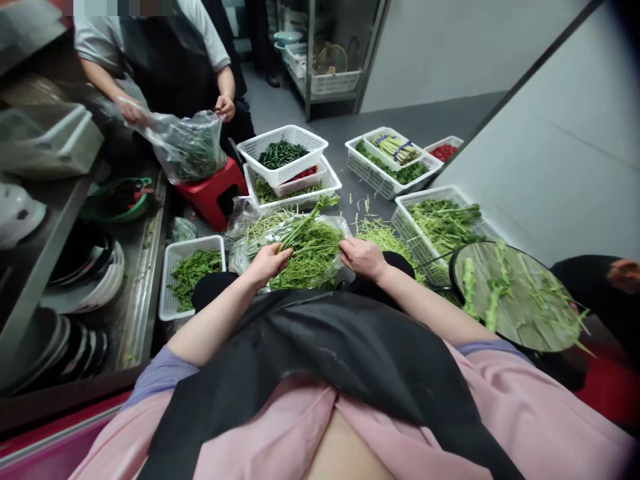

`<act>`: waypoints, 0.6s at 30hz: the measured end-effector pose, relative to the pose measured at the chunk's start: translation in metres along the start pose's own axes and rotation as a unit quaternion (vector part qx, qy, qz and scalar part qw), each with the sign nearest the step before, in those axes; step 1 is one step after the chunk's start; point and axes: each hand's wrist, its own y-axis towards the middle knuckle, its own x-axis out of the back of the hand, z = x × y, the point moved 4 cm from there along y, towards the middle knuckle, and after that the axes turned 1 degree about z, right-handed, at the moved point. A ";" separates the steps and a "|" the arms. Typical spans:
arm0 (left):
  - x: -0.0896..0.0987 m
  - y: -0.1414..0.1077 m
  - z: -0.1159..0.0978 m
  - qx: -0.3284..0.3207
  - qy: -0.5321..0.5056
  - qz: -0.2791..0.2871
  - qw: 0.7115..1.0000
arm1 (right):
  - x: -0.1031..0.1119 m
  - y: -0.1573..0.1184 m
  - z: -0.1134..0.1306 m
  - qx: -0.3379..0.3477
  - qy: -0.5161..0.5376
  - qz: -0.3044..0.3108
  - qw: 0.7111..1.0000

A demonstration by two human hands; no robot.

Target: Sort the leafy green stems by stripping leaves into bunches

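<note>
My left hand (270, 263) is closed around the lower ends of a bunch of long green stems (303, 227), which slants up and away to the right. Below the bunch, a heap of thin green stems (315, 250) fills a clear plastic bag (240, 257) spread open in front of my knees. My right hand (363, 258) is at the bag's right edge, its thumb and fingers pinched together. Whatever those fingers hold is too small to tell. Loose green trimmings (383, 237) lie on the floor beyond my right hand.
White baskets of greens (195, 273), green chillies (283, 153) and leafy stalks (445, 223) surround me. At right stands a round board (520, 300) with stalks. A co-worker (165, 67) handles a plastic bag (193, 147) over a red stool (213, 193). Metal shelving (135, 307) borders the left.
</note>
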 end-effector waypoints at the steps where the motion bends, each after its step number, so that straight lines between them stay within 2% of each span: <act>1: 0.000 -0.001 0.001 -0.002 -0.001 0.002 1.000 | -0.002 0.001 -0.002 -0.036 0.077 -0.024 0.996; 2: 0.000 -0.001 0.002 -0.005 -0.002 0.006 1.000 | -0.003 0.002 -0.006 -0.083 0.163 -0.053 0.982; 4: -0.001 -0.003 0.004 -0.011 -0.006 0.015 1.000 | -0.006 0.005 -0.016 -0.175 0.311 -0.107 0.928; 6: -0.001 -0.005 0.005 -0.017 -0.005 0.014 1.000 | -0.004 0.008 -0.027 -0.240 0.387 -0.149 0.878; 7: -0.001 -0.005 0.005 -0.020 -0.002 0.009 1.000 | 0.000 0.009 -0.030 -0.252 0.394 -0.167 0.868; 8: 0.000 -0.006 0.005 -0.022 0.002 0.004 1.000 | 0.006 0.011 -0.031 -0.246 0.385 -0.179 0.871; 9: 0.001 -0.006 0.004 -0.023 0.007 0.000 1.000 | 0.013 0.013 -0.028 -0.222 0.365 -0.178 0.887; 10: 0.002 -0.005 0.003 -0.024 0.012 -0.003 1.000 | 0.019 0.017 -0.022 -0.174 0.326 -0.159 0.915; 12: 0.001 -0.003 0.001 -0.022 0.020 0.000 1.000 | 0.025 0.024 -0.001 -0.039 0.200 -0.069 0.977; 13: 0.001 -0.002 0.000 -0.021 0.024 0.004 0.999 | 0.024 0.027 0.010 0.022 0.129 -0.013 0.991; 15: -0.003 -0.001 -0.003 -0.016 0.040 0.012 0.999 | 0.020 0.031 0.027 0.095 0.005 0.081 0.992; 18: -0.010 -0.003 -0.008 -0.007 0.094 0.010 0.995 | 0.018 0.032 0.036 0.118 -0.096 0.160 0.975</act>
